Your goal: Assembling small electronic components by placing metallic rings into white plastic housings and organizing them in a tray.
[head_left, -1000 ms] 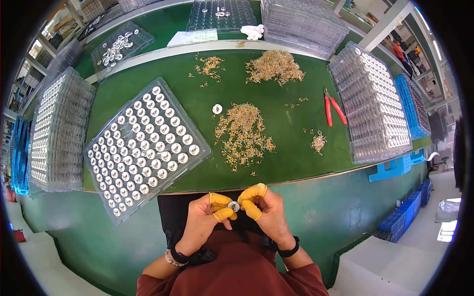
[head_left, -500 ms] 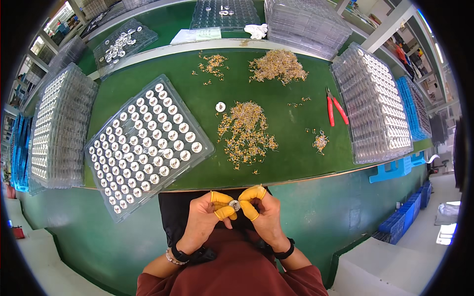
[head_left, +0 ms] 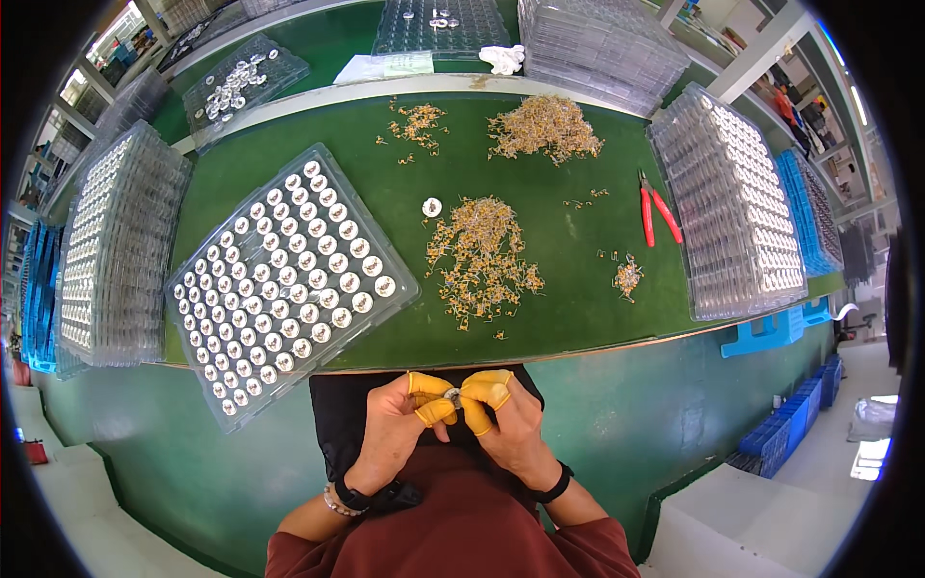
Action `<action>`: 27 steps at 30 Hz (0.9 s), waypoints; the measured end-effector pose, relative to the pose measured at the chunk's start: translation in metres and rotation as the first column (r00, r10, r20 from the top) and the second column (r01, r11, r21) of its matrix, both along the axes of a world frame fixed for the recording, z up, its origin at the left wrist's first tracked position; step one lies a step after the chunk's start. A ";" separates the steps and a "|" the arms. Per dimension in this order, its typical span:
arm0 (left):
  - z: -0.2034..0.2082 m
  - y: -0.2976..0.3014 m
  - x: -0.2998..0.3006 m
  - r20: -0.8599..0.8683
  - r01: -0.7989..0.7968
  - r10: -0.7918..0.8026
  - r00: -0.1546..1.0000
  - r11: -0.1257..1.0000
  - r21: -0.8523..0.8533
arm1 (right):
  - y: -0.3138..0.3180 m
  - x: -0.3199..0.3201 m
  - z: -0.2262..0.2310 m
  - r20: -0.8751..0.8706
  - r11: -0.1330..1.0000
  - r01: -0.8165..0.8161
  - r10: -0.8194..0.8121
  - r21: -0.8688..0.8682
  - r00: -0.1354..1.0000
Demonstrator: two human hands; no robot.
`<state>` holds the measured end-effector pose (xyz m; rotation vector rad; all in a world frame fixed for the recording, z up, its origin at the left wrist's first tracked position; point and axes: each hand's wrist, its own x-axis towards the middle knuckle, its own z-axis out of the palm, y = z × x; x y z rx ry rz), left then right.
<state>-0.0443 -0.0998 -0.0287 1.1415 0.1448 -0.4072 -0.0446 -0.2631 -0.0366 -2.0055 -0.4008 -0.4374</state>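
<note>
Over my lap, just below the table's front edge, my left hand (head_left: 409, 416) pinches a small round silver-white part (head_left: 453, 395) between fingers in yellow finger cots. My right hand (head_left: 501, 409), also in yellow cots, closes on the part's right side; its fingertips cover much of it, and anything tiny between them is hidden. Ahead on the green table lies a heap of small orange components with wire legs (head_left: 482, 255). One round white part (head_left: 432, 207) sits beside that heap. To the left, a clear tray (head_left: 400, 275) holds rows of similar round parts.
Red-handled pliers (head_left: 647, 214) lie at the right, near a small component cluster (head_left: 628, 277). Another component heap (head_left: 547, 130) is farther back. Stacks of filled trays stand at the left (head_left: 125, 250) and right (head_left: 727, 202). A white cloth (head_left: 502, 60) rests behind the ledge.
My right hand has shifted slightly left, its fingers now closer over the round part and covering more of it. My left hand stays nearly in place, still gripping the part.
</note>
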 end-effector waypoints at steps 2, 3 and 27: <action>-0.003 0.001 0.000 0.025 0.002 -0.003 1.000 1.000 0.015 | -0.001 0.001 0.002 0.023 0.999 -0.027 0.028 -0.042 0.999; -0.003 0.001 0.000 0.052 0.005 -0.007 0.999 1.000 0.031 | -0.002 0.001 0.002 0.023 0.999 -0.028 0.029 -0.042 0.999; 0.022 0.044 0.011 0.027 -0.041 0.037 0.999 0.988 0.150 | -0.024 0.032 0.012 -0.098 0.964 0.133 -0.159 -0.231 0.982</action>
